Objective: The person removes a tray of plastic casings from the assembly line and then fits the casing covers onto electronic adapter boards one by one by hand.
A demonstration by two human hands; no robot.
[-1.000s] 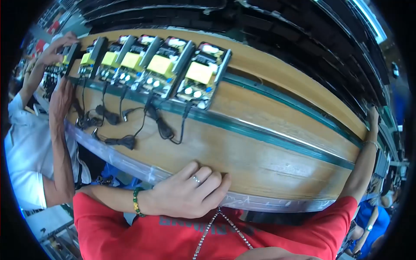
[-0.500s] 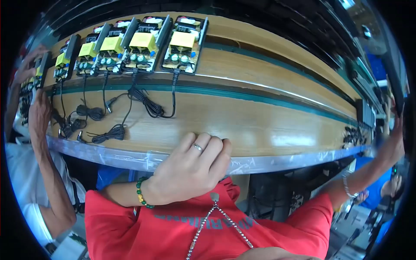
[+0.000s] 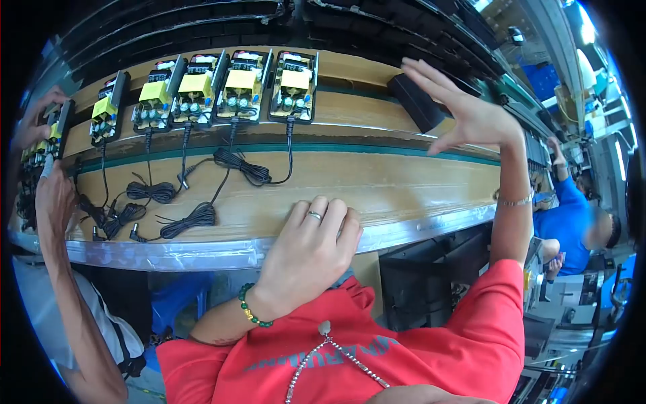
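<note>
My left hand (image 3: 313, 242), with a ring and a green bead bracelet, rests curled at the bench's front edge. Its fingers are bent under, and nothing shows in them. Farther right, my right hand (image 3: 464, 114) is raised over the bench with its fingers spread and thumb apart. A black box-shaped piece (image 3: 416, 102) lies tilted just left of that palm; whether the hand touches it I cannot tell. Along the raised track stand several open power adapters, the nearest one (image 3: 294, 87) showing a yellow transformer. Black cords (image 3: 242, 165) run from them, bundled on the bench.
Another person's hands (image 3: 54, 195) work on an adapter at the far left. A metal-edged track (image 3: 377, 128) runs along the bench (image 3: 383, 185). Dark racks (image 3: 202, 27) stand behind it. A person in blue (image 3: 568, 225) is at the right.
My right hand has come in from the far right and is now over the bench, fingers spread. A black box-shaped piece now lies beside it. My left hand keeps its place; the view has shifted.
</note>
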